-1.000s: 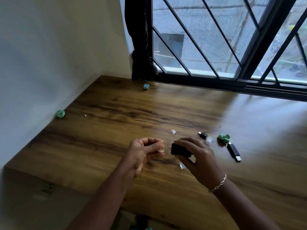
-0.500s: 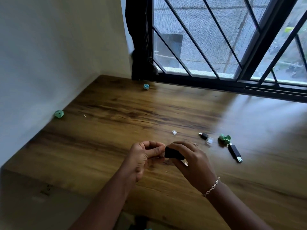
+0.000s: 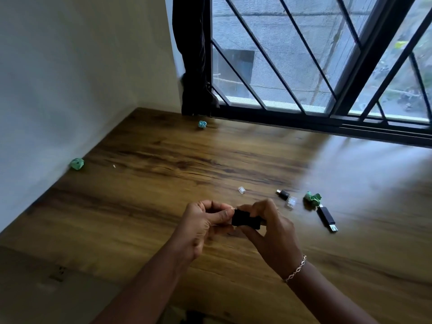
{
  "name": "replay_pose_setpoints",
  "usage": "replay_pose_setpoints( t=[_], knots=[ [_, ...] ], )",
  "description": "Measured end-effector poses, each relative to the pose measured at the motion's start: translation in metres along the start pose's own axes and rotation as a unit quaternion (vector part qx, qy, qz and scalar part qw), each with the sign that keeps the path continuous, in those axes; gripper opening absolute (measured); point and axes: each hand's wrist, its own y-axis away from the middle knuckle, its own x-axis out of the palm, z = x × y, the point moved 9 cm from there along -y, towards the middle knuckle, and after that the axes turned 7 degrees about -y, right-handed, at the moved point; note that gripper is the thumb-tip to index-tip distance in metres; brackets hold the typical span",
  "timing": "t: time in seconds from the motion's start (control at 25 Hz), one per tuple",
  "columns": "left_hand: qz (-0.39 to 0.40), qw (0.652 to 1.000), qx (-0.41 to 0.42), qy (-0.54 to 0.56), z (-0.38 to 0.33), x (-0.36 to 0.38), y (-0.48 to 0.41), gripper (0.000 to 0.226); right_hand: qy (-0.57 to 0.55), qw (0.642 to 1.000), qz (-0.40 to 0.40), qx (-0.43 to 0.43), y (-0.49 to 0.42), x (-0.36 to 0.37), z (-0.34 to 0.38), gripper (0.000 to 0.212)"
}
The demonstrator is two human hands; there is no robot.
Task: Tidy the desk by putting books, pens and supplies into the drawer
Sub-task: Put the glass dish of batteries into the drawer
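Above the wooden desk (image 3: 145, 206), my right hand (image 3: 271, 232) grips a small black block-shaped device (image 3: 245, 220) between thumb and fingers. My left hand (image 3: 205, 225) meets its left end, pinching something tiny and pale against it. On the desk to the right lie a black USB stick (image 3: 326, 218), a short black adapter (image 3: 283, 194), two small clear caps (image 3: 241, 190) (image 3: 290, 202) and a crumpled green paper ball (image 3: 312, 198). No drawer is in view.
Two more green paper balls lie far off: one by the left wall (image 3: 77, 163), one below the window corner (image 3: 202, 124). A barred window (image 3: 304, 66) runs along the desk's back edge. The white wall bounds the left side.
My hands have come together: the right hand carried the black device leftward to meet the left hand's pinched fingers, both slightly lifted over the desk.
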Motion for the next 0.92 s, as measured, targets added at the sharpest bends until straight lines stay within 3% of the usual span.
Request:
replay_pose_setpoints(
  t=[0.28, 0.44, 0.52, 0.6, 0.84, 0.92],
  knots=[
    [0.031, 0.998, -0.034, -0.031, 0.001, 0.009, -0.003, 0.011, -0.044, 0.997, 0.038, 0.044, 0.000, 0.002, -0.014, 0.030],
    [-0.014, 0.998, -0.066, -0.005, 0.009, 0.004, -0.006, 0.015, -0.029, 0.987, 0.129, 0.086, -0.007, 0.009, -0.031, 0.050],
    [-0.038, 0.996, -0.076, 0.016, 0.009, -0.004, -0.010, 0.015, 0.095, 0.982, 0.101, 0.127, -0.017, -0.010, -0.067, 0.045],
    [-0.050, 0.996, -0.074, 0.019, 0.007, -0.009, -0.013, 0.015, 0.246, 0.941, 0.136, 0.191, -0.020, -0.022, -0.107, 0.037],
    [-0.067, 0.994, -0.076, 0.036, 0.011, -0.010, -0.018, 0.013, 0.326, 0.911, 0.171, 0.186, -0.014, -0.019, -0.138, 0.009],
    [-0.071, 0.994, -0.077, 0.041, 0.012, -0.010, -0.020, 0.012, 0.358, 0.906, 0.158, 0.163, -0.012, -0.023, -0.134, 0.022]
  ],
)
